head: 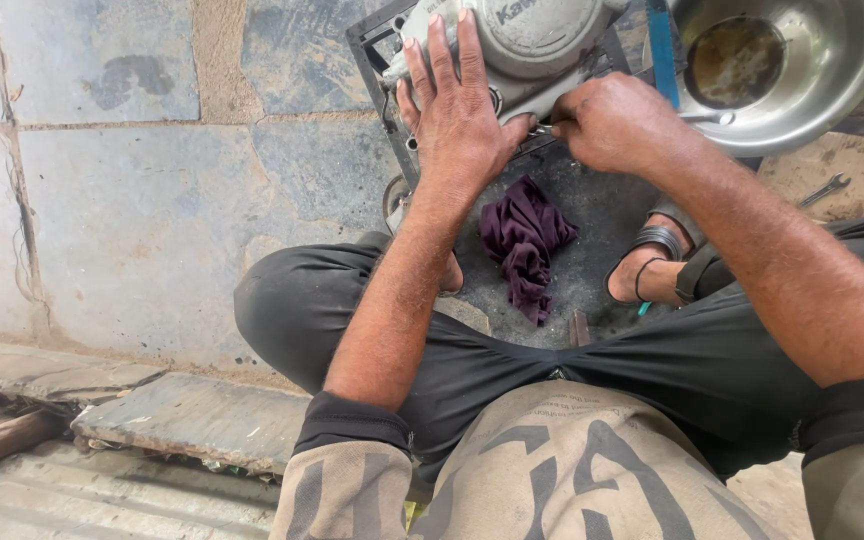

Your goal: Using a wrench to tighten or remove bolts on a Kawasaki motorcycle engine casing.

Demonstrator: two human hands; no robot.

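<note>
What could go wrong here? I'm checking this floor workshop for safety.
The thin tool in the right hand might slip toward the left hand, which is pressed flat on the grey engine cover right beside it. The steel bowl holding dark liquid sits near the right elbow and could be tipped.

Black trousers, beige shirt with dark lettering and black cuffs, dark strapped sandals.

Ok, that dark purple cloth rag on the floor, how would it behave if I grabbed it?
The crumpled dark purple cloth rag would probably hang limp, since it lies in soft folds. It looks light and likely drags rather than slides on the rough dark mat. It probably won't roll.
</note>
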